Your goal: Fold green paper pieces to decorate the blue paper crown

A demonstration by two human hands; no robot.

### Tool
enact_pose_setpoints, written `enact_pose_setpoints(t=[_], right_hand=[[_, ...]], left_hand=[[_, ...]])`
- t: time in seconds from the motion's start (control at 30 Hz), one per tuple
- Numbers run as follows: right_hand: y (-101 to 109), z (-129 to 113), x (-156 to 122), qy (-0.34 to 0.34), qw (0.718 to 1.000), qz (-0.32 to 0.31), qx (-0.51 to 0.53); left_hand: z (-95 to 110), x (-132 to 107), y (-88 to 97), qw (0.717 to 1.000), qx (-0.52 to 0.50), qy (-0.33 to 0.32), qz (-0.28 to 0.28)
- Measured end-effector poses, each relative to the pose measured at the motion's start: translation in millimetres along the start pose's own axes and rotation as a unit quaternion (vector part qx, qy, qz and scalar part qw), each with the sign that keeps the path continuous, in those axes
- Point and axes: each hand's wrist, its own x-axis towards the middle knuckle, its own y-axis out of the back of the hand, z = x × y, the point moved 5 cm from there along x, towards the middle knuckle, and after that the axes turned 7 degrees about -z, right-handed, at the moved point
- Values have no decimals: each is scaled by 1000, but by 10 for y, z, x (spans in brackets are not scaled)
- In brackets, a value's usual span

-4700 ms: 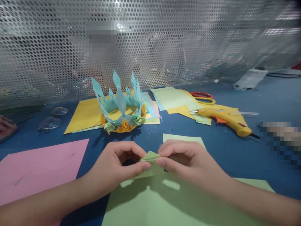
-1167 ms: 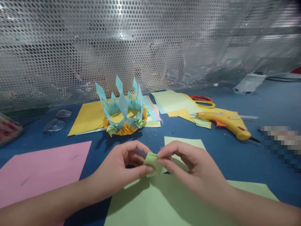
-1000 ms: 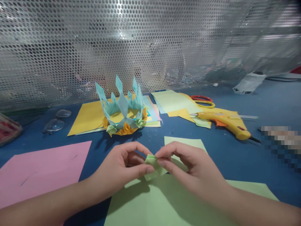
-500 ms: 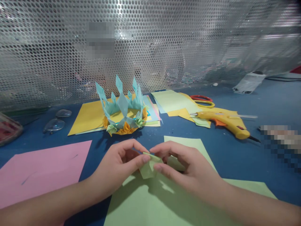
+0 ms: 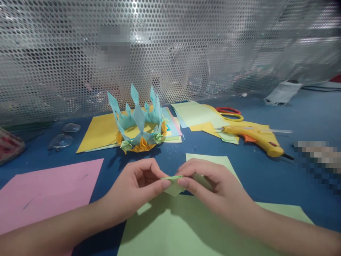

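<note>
A small folded piece of green paper (image 5: pixel 174 187) is held between my two hands, its layered top edge level and its lower part narrowing to a point. My left hand (image 5: pixel 141 185) pinches its left end between thumb and forefinger. At the right end, the thumb and fingers of my right hand (image 5: pixel 210 183) close on it in the same way. Beneath lies a large light green sheet (image 5: pixel 165 231). Beyond my hands stands a light blue paper crown (image 5: pixel 139 119) with orange and green folded flowers around its base.
A pink sheet (image 5: pixel 53 192) lies left, near eyeglasses (image 5: pixel 60 141). Yellow sheets (image 5: pixel 98 131) lie under the crown. To the right are a yellow glue gun (image 5: pixel 253 137), scissors (image 5: pixel 230 115) with red and yellow handles, and a white mask (image 5: pixel 283 93). A perforated metal panel (image 5: pixel 170 46) stands behind.
My right thumb and fingers have closed on the folded paper's right end. The paper has turned so its top edge is level and its lower part points down.
</note>
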Motion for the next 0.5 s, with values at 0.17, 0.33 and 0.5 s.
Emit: enact_pose_setpoints(t=[0.17,0.33,0.5], right_hand=[[2,-85,-18,62,998,-5,-12],[13,-82,0,54,998,7,-14],[23,-50,0,41,999,24,7]], left_hand=[[22,0,-36,999,-36,8,-24],[49,15,-43,998,-54,0,-22],[56,14,-62,998,-63,-1,-17]])
